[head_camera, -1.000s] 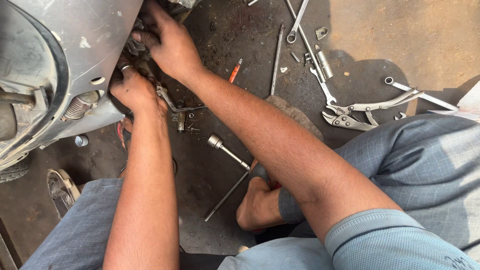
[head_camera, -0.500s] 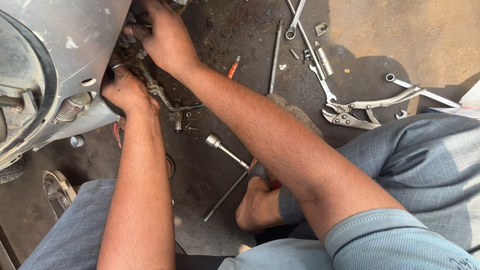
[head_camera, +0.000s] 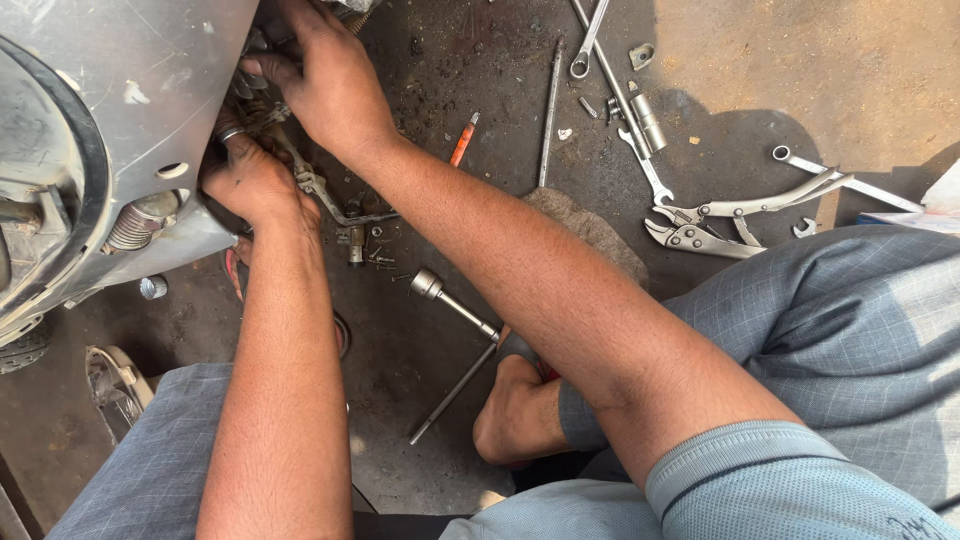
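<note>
I have both hands inside the opening under the grey scooter body panel (head_camera: 120, 110), at 10 o'clock in the head view. My left hand (head_camera: 245, 180) is curled narrow around a small metal part at the panel's lower edge; a ring shows on one finger. My right hand (head_camera: 330, 85) sits above it at 11 o'clock, fingers bent and pinched on a part I cannot identify, since the panel and my knuckles hide it.

Risk 1: a loosened fastener could drop onto the dark, oily floor, where small bolts and nuts (head_camera: 365, 245) already lie scattered and would be hard to tell apart.
Risk 2: the panel edge is thin sheet; a slip of either hand could scrape the knuckles.
Risk 3: the socket wrench (head_camera: 455, 305) lies at 6 o'clock from my hands, just beside my foot (head_camera: 515, 420); shifting weight could kick it.

The worked assembly looks greasy, dark and crowded, with a bent metal lever (head_camera: 320, 195) projecting below it. Locking pliers (head_camera: 720, 220) rest well apart at 3 o'clock.
</note>
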